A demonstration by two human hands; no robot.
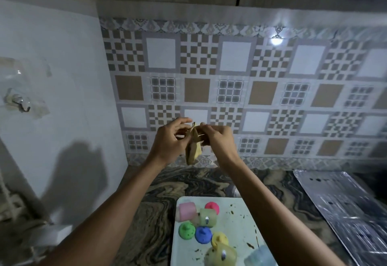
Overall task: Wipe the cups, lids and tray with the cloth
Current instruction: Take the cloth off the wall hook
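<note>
Both my hands are raised in front of the tiled wall, holding a small tan cloth (193,147) between them. My left hand (170,140) pinches its top edge from the left, and my right hand (217,138) pinches it from the right; the cloth hangs down folded. Below, a white tray (236,230) with dark specks of dirt lies on the counter. On it lie a pink cup (187,211), a pale green cup (207,217), a yellow-green cup (223,254) and a pale blue cup (258,257), plus red (212,207), green (186,230), blue (202,234) and yellow (219,239) lids.
The marbled brown counter (163,203) runs under the tray. A shiny metal sheet (347,209) lies to the right. A white wall with a metal hook (21,103) stands on the left, and a rope (8,198) hangs at the far left.
</note>
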